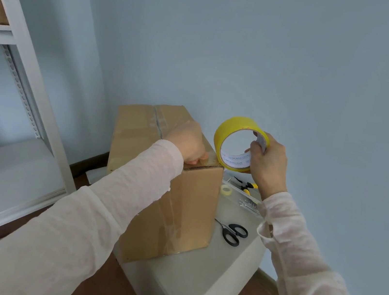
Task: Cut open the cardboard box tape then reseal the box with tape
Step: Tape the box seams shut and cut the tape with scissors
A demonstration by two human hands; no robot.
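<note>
Two hands busy mid-frame: left hand [186,142] sits on the box [191,210] top by its near edge, fingers curled under, can't tell if it's pinching anything. Right hand [267,156] grips the yellow tape [237,126] just right of the box, fingers through the core. Box sits on a white stand [193,279], scissors [233,232] beside it.

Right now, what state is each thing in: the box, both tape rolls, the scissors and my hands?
cardboard box, flaps closed, standing on the white surface.
yellow tape roll, held up beside the box top.
scissors, closed, lying right of the box.
small clear tape roll, lying flat beyond the scissors.
left hand, resting on the box top.
right hand, gripping the yellow roll.
</note>
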